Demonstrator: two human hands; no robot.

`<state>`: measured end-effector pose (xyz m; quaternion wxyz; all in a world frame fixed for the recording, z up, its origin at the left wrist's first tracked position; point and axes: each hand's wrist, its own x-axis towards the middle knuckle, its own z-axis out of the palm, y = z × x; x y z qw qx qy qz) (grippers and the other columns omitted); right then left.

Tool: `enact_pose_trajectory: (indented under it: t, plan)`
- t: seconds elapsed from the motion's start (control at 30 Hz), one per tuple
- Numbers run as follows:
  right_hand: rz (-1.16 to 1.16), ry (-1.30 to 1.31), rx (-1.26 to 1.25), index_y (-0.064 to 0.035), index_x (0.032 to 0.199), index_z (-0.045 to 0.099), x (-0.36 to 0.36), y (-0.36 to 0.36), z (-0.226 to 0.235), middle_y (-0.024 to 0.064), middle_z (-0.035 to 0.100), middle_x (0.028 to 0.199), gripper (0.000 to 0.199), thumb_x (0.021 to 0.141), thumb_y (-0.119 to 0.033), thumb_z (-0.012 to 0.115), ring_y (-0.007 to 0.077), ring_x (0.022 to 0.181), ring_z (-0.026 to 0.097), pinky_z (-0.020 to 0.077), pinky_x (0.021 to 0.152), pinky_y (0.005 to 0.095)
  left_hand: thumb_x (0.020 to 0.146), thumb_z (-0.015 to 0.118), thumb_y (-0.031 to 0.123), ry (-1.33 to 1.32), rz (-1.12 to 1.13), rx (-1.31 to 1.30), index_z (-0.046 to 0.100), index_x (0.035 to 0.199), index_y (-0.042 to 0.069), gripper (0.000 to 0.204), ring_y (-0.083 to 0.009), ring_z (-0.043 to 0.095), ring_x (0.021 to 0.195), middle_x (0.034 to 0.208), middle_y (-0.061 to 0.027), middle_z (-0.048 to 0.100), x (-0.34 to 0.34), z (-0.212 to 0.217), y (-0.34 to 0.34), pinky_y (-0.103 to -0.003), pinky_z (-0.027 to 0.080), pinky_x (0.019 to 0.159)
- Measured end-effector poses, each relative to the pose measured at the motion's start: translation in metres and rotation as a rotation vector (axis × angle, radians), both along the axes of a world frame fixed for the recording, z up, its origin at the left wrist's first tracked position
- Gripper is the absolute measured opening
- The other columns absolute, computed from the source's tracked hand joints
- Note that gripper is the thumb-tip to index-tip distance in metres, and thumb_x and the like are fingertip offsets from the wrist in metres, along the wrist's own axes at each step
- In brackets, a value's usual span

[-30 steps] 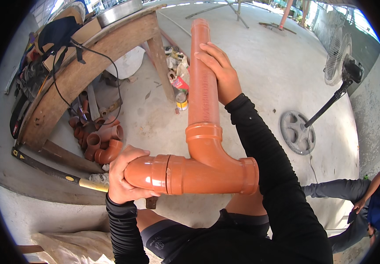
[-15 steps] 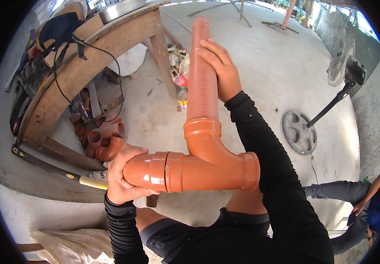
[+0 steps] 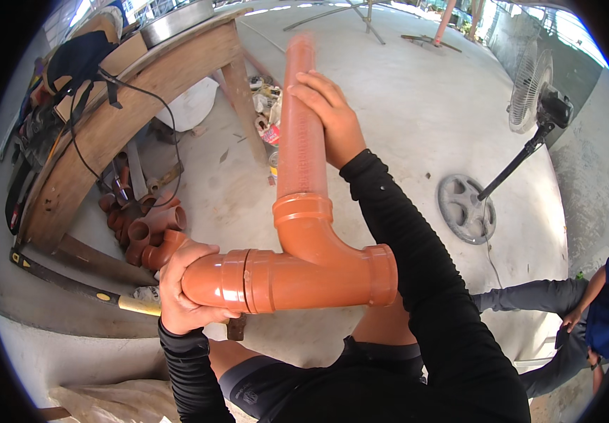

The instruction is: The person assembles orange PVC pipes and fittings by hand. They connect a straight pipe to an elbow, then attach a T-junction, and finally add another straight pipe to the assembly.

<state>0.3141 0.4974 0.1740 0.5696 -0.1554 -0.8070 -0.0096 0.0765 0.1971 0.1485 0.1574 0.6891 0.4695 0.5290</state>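
Note:
An orange plastic pipe assembly is held up over my lap. Its long straight pipe [image 3: 302, 151] points away from me and sits in the socket of a tee fitting [image 3: 311, 271]. An elbow fitting [image 3: 209, 280] is joined to the tee's left end, while the right end has no pipe in it. My left hand [image 3: 181, 289] is wrapped round the elbow, thumb on top and fingers below. Against the right side of the straight pipe, my right hand [image 3: 329, 113] curls its fingers over the top; its thumb is hidden.
A wooden table [image 3: 156, 84] with a dark bag [image 3: 75, 56] and cable stands at left. Below lie more orange fittings [image 3: 153, 229]. A long-handled tool [image 3: 86, 285] is near my left hand. At right are a pedestal fan [image 3: 530, 106] and a seated person [image 3: 593, 310].
The view has shifted, so the assembly and both hands appear slightly further left, along with the surroundings. My grip on the elbow and straight pipe looks the same.

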Motion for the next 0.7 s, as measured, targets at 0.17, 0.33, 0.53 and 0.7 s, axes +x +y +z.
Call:
enact_pose_trajectory:
  t: [0.17,0.33,0.53,0.7]
  plan:
    - [0.093,-0.102,-0.104,-0.0146,0.133,0.066,-0.008,-0.001,-0.010,0.0099,0.061,0.146,0.056,0.081,0.002,0.078,0.0377,0.138,0.057,0.0533,0.111,0.0450,0.056,0.107,0.051,-0.088,0.005,-0.019,0.066,0.127,0.000,0.097,-0.0214,0.070,0.093,0.105,-0.0107,0.071,0.004,-0.001,-0.001,-0.035,0.055,0.086]
    - [0.110,0.007,-0.172,-0.0129,0.133,0.068,-0.022,0.004,-0.029,0.0155,0.064,0.145,0.049,0.086,-0.009,0.083,0.0390,0.128,0.064,0.0552,0.106,0.0426,0.058,0.107,0.050,-0.130,0.048,-0.061,0.064,0.128,0.000,0.095,-0.0196,0.070,0.100,0.113,-0.0102,0.070,0.010,0.000,0.002,-0.034,0.055,0.092]
    - [-0.008,0.144,-0.277,-0.0126,0.136,0.067,-0.014,0.027,-0.048,0.0171,0.068,0.139,0.058,0.083,-0.018,0.088,0.0363,0.125,0.068,0.0568,0.103,0.0419,0.054,0.105,0.059,-0.037,-0.004,-0.063,0.065,0.123,0.000,0.100,-0.0222,0.069,0.098,0.111,-0.0102,0.070,0.005,-0.002,-0.006,-0.037,0.055,0.091]
    - [-0.078,-0.126,-0.775,-0.0042,0.132,0.071,0.000,0.057,-0.109,0.0206,0.078,0.116,0.072,0.073,-0.040,0.090,0.0377,0.108,0.076,0.0597,0.095,0.0458,0.059,0.102,0.063,-0.058,0.194,0.004,0.063,0.126,-0.001,0.101,-0.0246,0.067,0.106,0.117,-0.0121,0.068,0.004,-0.010,-0.020,-0.039,0.053,0.099]
